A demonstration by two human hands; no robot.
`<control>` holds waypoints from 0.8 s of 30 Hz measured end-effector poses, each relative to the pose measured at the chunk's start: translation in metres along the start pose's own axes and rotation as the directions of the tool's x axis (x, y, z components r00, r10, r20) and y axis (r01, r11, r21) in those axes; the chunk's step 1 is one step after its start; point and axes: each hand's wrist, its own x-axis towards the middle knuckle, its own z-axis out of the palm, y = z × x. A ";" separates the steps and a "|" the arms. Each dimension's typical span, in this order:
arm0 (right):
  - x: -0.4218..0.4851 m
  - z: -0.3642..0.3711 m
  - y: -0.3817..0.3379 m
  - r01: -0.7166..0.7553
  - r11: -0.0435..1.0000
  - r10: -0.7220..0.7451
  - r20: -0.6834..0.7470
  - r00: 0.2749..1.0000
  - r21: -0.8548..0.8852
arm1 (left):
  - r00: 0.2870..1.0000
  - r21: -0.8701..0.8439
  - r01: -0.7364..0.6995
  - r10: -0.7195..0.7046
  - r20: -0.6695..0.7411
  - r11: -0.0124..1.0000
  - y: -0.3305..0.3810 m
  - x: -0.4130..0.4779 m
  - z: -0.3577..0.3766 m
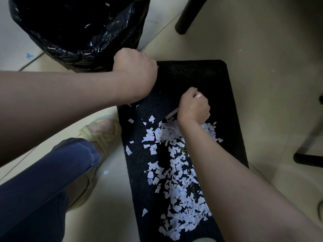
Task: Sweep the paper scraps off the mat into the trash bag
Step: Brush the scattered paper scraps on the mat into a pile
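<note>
A black mat (201, 75) lies on the floor, its near half covered with several white paper scraps (176, 173). A bin lined with a black trash bag (83, 32) stands just beyond the mat's far left corner. My left hand (136, 70) is curled in a fist over that corner beside the bag; thin pink tips show on both sides of it, so it grips a slim pink tool. My right hand (194, 107) grips a pink handle (172, 114) at the far edge of the scrap pile, low on the mat.
My knee in blue trousers (43, 186) and a beige sandal (99, 135) sit left of the mat. A dark furniture leg (190, 14) stands beyond it, and a chair base (307, 159) is at the right. A stray scrap (106, 172) lies on the floor.
</note>
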 end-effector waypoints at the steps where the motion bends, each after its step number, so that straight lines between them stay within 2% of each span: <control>1: 0.001 -0.001 -0.001 0.006 0.997 -0.004 -0.034 0.999 0.077 | 1.000 0.001 0.001 -0.001 0.000 1.000 0.001 0.000 0.000; 3: 0.005 0.000 -0.008 0.011 0.980 -0.008 -0.016 1.000 0.199 | 1.000 -0.001 0.000 0.000 -0.007 1.000 0.005 -0.002 0.000; 5: 0.008 0.005 -0.014 -0.002 0.971 -0.021 0.091 0.996 0.240 | 1.000 0.007 -0.014 0.014 -0.020 1.000 0.007 -0.003 0.001; 8: 0.007 0.011 -0.008 -0.053 0.984 0.015 0.221 0.975 0.168 | 0.999 0.008 -0.012 0.012 -0.034 1.000 0.003 -0.005 0.003; 9: 0.005 0.010 -0.003 -0.040 0.995 0.021 0.200 0.980 0.095 | 0.999 0.004 -0.012 0.012 -0.033 1.000 0.001 -0.006 0.003; 11: 0.001 0.002 0.005 0.007 1.000 -0.006 0.071 0.997 -0.017 | 1.000 -0.008 -0.008 0.008 -0.022 1.000 -0.001 -0.005 0.002; 13: 0.001 -0.003 0.004 0.000 0.999 0.001 -0.019 1.000 0.037 | 1.000 -0.018 0.009 -0.009 -0.010 1.000 -0.001 -0.003 0.001; 16: 0.002 0.001 -0.004 -0.041 0.965 0.028 0.051 0.998 0.259 | 0.999 -0.033 0.019 -0.020 -0.030 0.999 -0.001 0.000 0.002; 18: 0.000 0.007 -0.006 -0.035 0.962 -0.014 0.177 0.984 0.269 | 0.999 -0.042 0.003 -0.005 -0.044 0.999 0.000 0.000 0.004; 20: -0.005 0.009 -0.002 -0.025 0.982 -0.019 0.225 0.974 0.189 | 0.999 -0.023 -0.003 0.002 -0.034 1.000 -0.002 -0.001 0.004; 23: -0.010 0.004 0.001 -0.025 0.998 0.020 0.083 0.996 0.054 | 1.000 0.002 -0.008 0.008 -0.003 1.000 -0.006 -0.001 0.003; 24: -0.011 0.002 -0.001 -0.016 0.998 0.014 0.031 0.999 0.057 | 1.000 -0.001 -0.006 0.006 0.005 1.000 -0.007 -0.001 0.002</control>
